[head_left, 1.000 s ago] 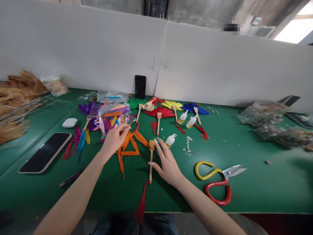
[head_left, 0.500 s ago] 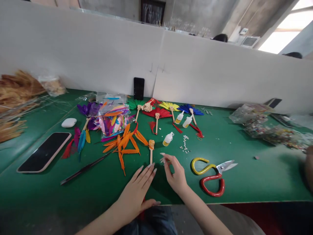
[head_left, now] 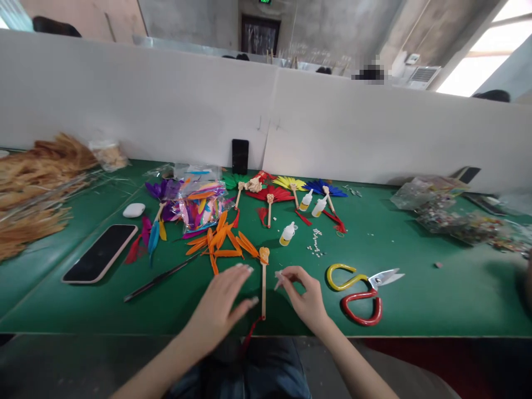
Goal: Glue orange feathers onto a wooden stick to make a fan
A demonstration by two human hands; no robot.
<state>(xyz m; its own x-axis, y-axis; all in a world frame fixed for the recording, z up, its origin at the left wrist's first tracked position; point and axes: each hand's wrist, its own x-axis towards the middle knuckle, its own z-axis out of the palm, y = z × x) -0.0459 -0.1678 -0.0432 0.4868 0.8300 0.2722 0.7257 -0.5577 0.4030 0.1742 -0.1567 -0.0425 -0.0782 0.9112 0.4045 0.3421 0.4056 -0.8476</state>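
A flat wooden fan handle [head_left: 263, 288] lies between my hands, its carved head pointing away from me and one orange feather touching that head. From its near end a red tassel [head_left: 250, 333] hangs over the table edge. My left hand [head_left: 218, 299] is just left of the handle, fingers stretched and thumb apart, holding nothing. To the right, my right hand [head_left: 306, 293] has thumb and fingertips pinched together; what they hold, if anything, is too small to tell. Loose orange feathers [head_left: 216, 241] lie beyond my left hand. A small glue bottle [head_left: 286, 235] stands beyond the right one.
Scissors [head_left: 363, 292] lie at right, tweezers [head_left: 160, 280] and a phone [head_left: 101, 254] at left. White beads [head_left: 316, 244] are scattered near two more glue bottles. Feather fans [head_left: 270, 197] line the back below a white partition [head_left: 353, 127]. Bagged beads [head_left: 440, 213] sit far right.
My left hand has lifted off the handle's lower end and moved left, uncovering it. My right hand stays beside the handle, fingers drawn closer together. The camera view has shifted slightly.
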